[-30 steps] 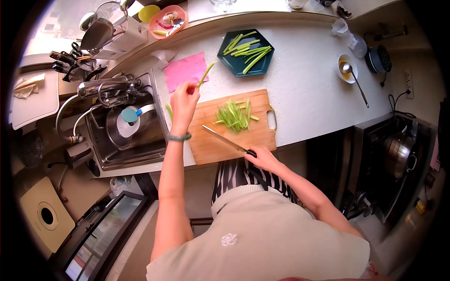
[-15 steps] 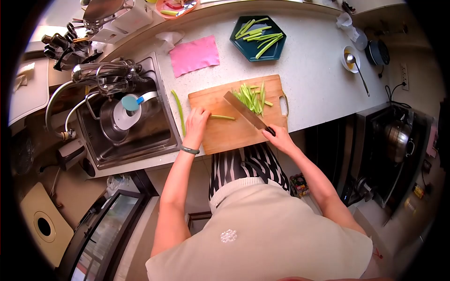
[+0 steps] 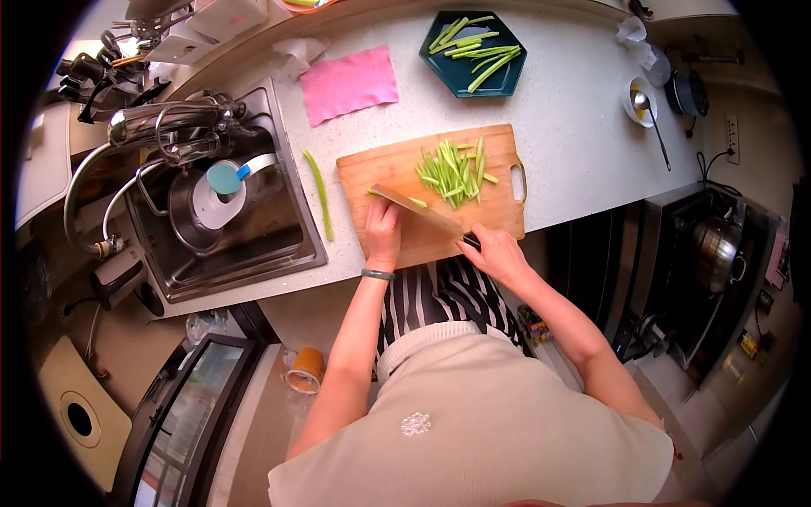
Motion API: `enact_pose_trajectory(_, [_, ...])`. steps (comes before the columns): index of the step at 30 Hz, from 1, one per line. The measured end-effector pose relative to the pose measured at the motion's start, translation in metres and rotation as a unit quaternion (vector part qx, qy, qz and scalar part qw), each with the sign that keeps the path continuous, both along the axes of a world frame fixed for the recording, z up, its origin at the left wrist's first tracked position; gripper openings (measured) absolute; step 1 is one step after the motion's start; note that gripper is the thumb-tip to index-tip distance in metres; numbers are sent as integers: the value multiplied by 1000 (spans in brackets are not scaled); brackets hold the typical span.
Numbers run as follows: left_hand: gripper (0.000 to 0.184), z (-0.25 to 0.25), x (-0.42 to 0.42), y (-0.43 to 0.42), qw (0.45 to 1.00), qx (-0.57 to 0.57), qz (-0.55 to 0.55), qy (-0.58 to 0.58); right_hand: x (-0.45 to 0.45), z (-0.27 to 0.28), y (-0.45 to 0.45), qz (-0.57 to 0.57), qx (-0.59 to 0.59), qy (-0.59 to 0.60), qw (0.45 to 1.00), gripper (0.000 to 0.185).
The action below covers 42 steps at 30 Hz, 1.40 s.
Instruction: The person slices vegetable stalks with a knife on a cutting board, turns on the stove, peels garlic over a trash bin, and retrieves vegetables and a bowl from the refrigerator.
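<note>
My right hand (image 3: 500,253) grips the black handle of a kitchen knife (image 3: 431,218). The broad blade slants up and left across a celery stalk (image 3: 418,202) on the wooden cutting board (image 3: 469,237). Close beside the blade's far end, my left hand (image 3: 384,232) has its fingers bent together at the stalk; the blade and fingers hide much of it. A pile of slivered celery (image 3: 454,173) lies on the board's right half. Left of the board, another long celery stalk (image 3: 318,194) lies on the counter.
Behind the board are a dark green hexagonal plate (image 3: 431,72) bearing celery sticks and a pink cloth (image 3: 349,84). At left, the metal sink (image 3: 287,228) holds a pot. A white bowl (image 3: 629,100) with a spoon stands at right.
My left hand has shifted right and turned its fingers toward the blade. The knife has moved left from beside the pile to over the celery stalk. The view has shifted slightly.
</note>
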<state>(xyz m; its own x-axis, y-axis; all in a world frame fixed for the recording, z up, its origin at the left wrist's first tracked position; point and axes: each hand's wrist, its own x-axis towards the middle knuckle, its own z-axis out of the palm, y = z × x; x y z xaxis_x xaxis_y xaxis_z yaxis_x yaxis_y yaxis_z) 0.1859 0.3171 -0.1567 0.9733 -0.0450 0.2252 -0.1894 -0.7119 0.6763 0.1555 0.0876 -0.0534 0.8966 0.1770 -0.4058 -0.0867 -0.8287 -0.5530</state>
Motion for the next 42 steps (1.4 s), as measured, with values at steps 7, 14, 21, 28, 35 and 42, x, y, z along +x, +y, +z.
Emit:
enact_pose_trajectory(7, [19, -16, 2, 0, 1000, -19, 20, -14, 7, -2, -1, 9, -7, 12, 1000, 34])
enact_pose_trajectory(14, [17, -16, 3, 1, 999, -29, 26, -7, 12, -16, 6, -2, 4, 28, 1000, 32])
enact_pose_trajectory(21, [18, -9, 5, 1, 998, -61, 5, -16, 9, -32, 8, -145, 136, 63, 978, 29])
enact_pose_trajectory(28, [18, -10, 3, 14, 998, -48, 36, -7, 13, -10, 6, -36, 43, 29, 998, 30])
enact_pose_trajectory(35, [18, -19, 4, 17, 999, -21, 44, -7, 17, -7, 13, 14, 0, 17, 1000, 31])
enact_pose_trajectory(42, [18, -15, 4, 17, 998, -23, 50, 13, 17, -32, 21, 13, -24, 16, 1000, 29])
